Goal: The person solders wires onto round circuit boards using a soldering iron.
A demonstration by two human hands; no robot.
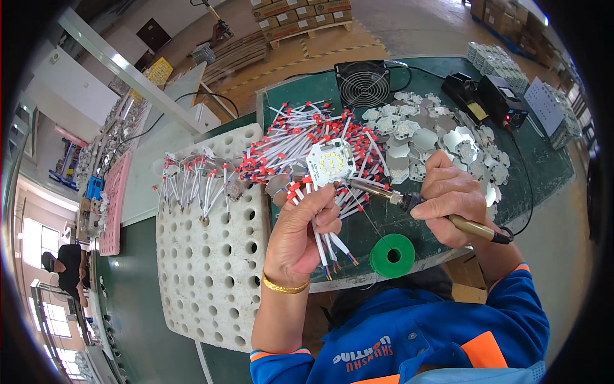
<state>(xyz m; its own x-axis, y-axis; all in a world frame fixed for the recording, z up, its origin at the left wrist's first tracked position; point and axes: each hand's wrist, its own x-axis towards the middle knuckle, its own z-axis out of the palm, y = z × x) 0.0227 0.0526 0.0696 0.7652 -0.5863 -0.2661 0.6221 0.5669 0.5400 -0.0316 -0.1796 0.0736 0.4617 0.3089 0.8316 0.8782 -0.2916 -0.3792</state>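
Observation:
My left hand (300, 227), with a gold bangle at the wrist, pinches a white LED board (331, 161) with a cluster of yellow chips. White cables (325, 246) with red collars hang through the same grip, their bare coloured ends pointing down. My right hand (451, 198) is wrapped around a soldering iron (398, 198). Its tip points left and meets or nearly meets the lower edge of the board; exact contact cannot be told. Below the iron lies a green spool of solder wire (379, 256), and a thin strand rises from it toward the tip.
Behind my left hand lies a heap of red-collared cables (288, 137). Loose LED boards (425, 139) spread right of it. A black fan (363, 86) and soldering station (502, 102) stand at the back. A white perforated foam block (208, 256) with wired boards sits left. Another person (67, 269) is far left.

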